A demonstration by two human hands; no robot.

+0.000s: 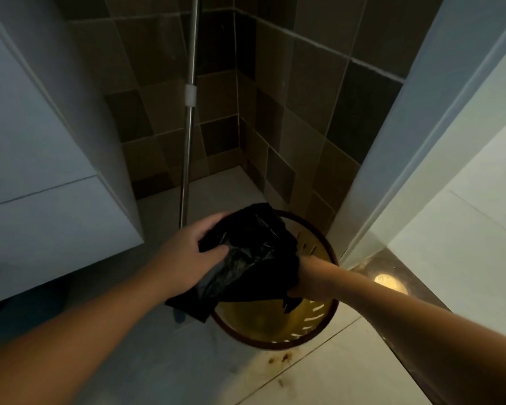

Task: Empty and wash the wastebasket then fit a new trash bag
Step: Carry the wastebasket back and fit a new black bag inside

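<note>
While gripped by both hands, crinkled glossy black bag (254,258) over round slotted wastebasket (313,323).

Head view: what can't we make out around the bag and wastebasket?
- Right hand: fingers hidden by the black trash bag.
- Wastebasket: far-left rim and much of the inside covered by the bag; outer wall out of sight from above.
- Metal pole: top cut by the frame edge, foot hidden behind the left hand.
- Bag opening: lost in dark folds.

Metal mop pole (189,135) leaning in tiled corner, white cabinet (41,171) at left, brown stains (281,359) on floor tiles
</note>
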